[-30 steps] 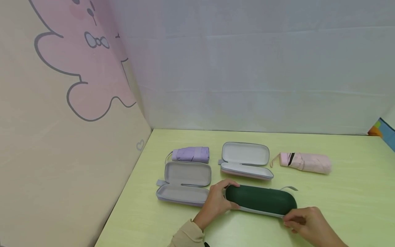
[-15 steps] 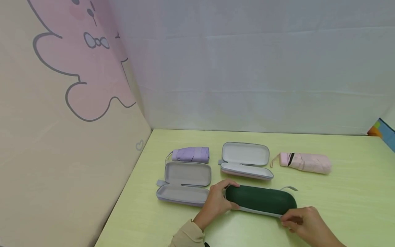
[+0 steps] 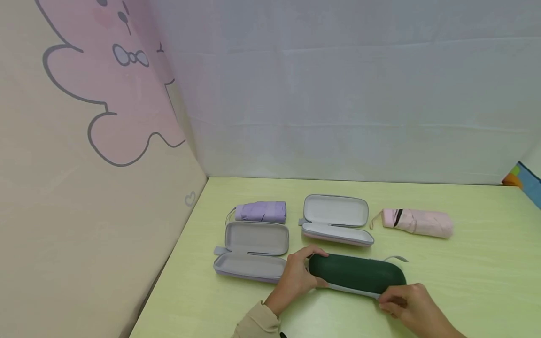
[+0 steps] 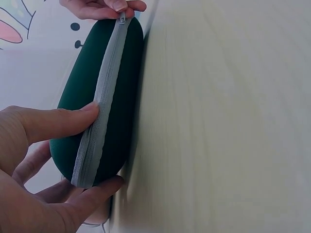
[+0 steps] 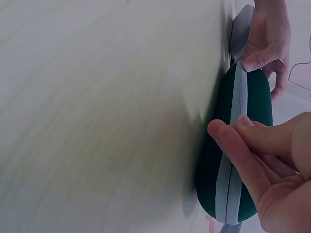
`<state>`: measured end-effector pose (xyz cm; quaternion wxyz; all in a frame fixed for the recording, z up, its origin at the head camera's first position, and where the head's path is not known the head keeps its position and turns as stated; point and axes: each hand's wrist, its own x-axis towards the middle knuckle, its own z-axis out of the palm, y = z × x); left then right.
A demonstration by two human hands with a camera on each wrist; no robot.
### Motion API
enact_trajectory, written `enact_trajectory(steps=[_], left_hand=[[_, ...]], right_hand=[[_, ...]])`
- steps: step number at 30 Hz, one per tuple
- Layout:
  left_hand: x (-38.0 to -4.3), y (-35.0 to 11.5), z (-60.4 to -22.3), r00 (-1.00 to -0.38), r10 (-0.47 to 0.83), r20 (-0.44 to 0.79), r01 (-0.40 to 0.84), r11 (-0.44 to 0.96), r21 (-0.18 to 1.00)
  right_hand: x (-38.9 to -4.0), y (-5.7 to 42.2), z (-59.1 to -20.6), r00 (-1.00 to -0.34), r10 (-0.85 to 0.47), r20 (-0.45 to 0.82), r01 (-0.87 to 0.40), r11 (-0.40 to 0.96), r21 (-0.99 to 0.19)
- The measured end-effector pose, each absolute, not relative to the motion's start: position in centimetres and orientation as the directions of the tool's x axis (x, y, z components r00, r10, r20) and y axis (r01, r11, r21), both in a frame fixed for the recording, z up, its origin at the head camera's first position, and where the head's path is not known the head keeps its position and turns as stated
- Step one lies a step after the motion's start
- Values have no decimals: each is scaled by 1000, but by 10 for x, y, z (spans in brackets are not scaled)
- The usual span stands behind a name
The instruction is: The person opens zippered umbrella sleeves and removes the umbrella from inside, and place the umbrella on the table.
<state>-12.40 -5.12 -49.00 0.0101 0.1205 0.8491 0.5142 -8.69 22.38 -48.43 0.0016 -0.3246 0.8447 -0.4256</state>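
A dark green, oblong zip case lies on the table with a pale grey zip along its near side. My left hand grips its left end, thumb on the zip band and fingers round the end. At the front right, my right hand pinches the zip's small metal pull, mostly covered by the fingertips in the head view. In the right wrist view, a thin dark line runs down the zip band between that hand and the case's strap end. Whatever is inside the case is hidden.
Left of the case lies an opened lilac case, with a folded purple umbrella behind it. An opened pink case with a white lining lies behind the green one. Farther right is a folded pink umbrella.
My right hand has slid a little left along the front edge of the green case, away from its right end. The left hand and the case have stayed in place.
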Motion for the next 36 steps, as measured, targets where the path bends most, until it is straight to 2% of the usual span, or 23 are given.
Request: enact_trajectory(steps=[4,18,29,36], left_hand=[[-123,-52,-490,-971,214,109,196,444,874],[-122,-51,-490,-971,210,118,204,457,866],[-122,-51,-492,-968,216,130,218,456,863],[-122,-50,-491,-966,216,143,229,455,860]], right_hand=[[-86,220,-486,-777,-549,308,-571,409,-711],[-86,206,-486,-786,-547,289,-558,428,-711],[-85,200,-486,-792,-542,282,-573,499,-650],[-85,197,-491,-760,-539,364,-639,518,-568]])
